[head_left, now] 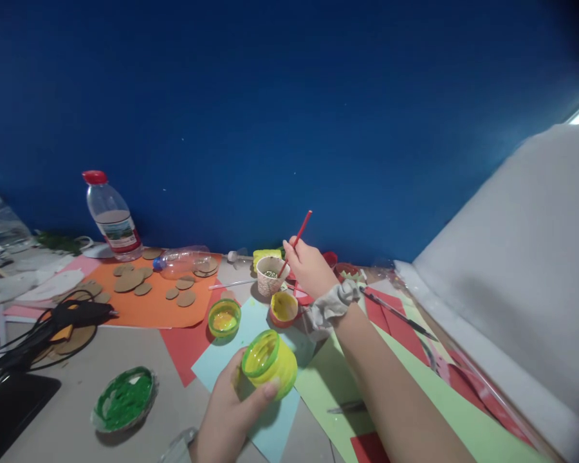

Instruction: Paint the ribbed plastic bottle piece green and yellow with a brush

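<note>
A yellow-painted cup (282, 370) with a green rim is tilted in my left hand (236, 402), its opening facing up and to the left. My right hand (309, 267) is closed around a red brush (303, 226), whose lower end dips into a white paper cup (269, 283) holding murky liquid. Just in front of that cup stands a small cup with yellow paint inside (284, 307). A shallow green-rimmed container with yellow-orange paint (224, 318) rests to the left. Green paint fills a dish (125, 399) at the lower left.
Cardboard discs (128, 281) and a clear bottle lying down (181, 262) are on orange paper (159, 312). A red-capped bottle (116, 222) stands behind. Black cables and a glue gun (82, 313) lie left. Scissors (398, 313) lie right, beside a white sheet (521, 257). A blue wall (289, 128) rises behind.
</note>
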A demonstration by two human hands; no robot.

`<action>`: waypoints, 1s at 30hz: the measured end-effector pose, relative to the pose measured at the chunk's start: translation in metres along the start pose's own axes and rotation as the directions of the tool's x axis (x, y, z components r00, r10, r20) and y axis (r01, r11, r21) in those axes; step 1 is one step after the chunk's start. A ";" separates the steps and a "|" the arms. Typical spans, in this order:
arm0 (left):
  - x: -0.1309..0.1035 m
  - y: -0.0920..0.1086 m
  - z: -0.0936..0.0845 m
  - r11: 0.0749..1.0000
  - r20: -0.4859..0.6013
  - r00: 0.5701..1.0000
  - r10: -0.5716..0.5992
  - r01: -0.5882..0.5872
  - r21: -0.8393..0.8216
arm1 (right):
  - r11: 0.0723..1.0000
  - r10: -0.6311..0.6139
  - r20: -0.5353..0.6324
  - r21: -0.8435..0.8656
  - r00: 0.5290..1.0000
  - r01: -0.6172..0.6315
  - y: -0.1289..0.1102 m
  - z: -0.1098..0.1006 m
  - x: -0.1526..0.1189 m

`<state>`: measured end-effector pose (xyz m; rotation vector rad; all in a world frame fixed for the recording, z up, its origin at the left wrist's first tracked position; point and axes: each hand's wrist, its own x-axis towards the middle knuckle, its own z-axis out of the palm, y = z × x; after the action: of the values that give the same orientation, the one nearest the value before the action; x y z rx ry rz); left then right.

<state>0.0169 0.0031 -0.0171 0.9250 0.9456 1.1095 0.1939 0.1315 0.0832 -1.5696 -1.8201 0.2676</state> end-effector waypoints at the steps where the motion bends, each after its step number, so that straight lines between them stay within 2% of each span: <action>1: 0.000 0.001 0.000 1.000 0.001 1.000 0.005 -0.005 0.001 | 1.000 -0.007 0.008 0.003 1.000 0.007 0.000 0.000 0.000; 13: 0.001 0.006 0.001 1.000 0.030 0.999 -0.029 0.029 -0.006 | 0.999 -0.027 0.024 0.029 0.999 0.026 0.006 -0.002 0.003; 23: 0.002 0.009 0.000 0.999 0.052 0.998 -0.032 0.030 0.040 | 1.000 0.019 -0.111 0.024 0.994 -0.016 0.005 -0.019 0.004; 28: 0.002 0.010 0.002 0.998 0.035 0.998 -0.046 0.044 0.047 | 0.999 -0.037 0.046 0.013 0.998 0.036 -0.002 -0.013 0.001; 30: 0.002 0.010 0.002 0.998 0.042 0.998 -0.042 0.040 0.053 | 0.999 -0.044 0.071 0.012 0.996 0.044 -0.002 -0.009 0.001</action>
<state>0.0159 0.0065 -0.0071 0.9641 0.9578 1.0303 0.1982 0.1293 0.0913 -1.5288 -1.9029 0.3159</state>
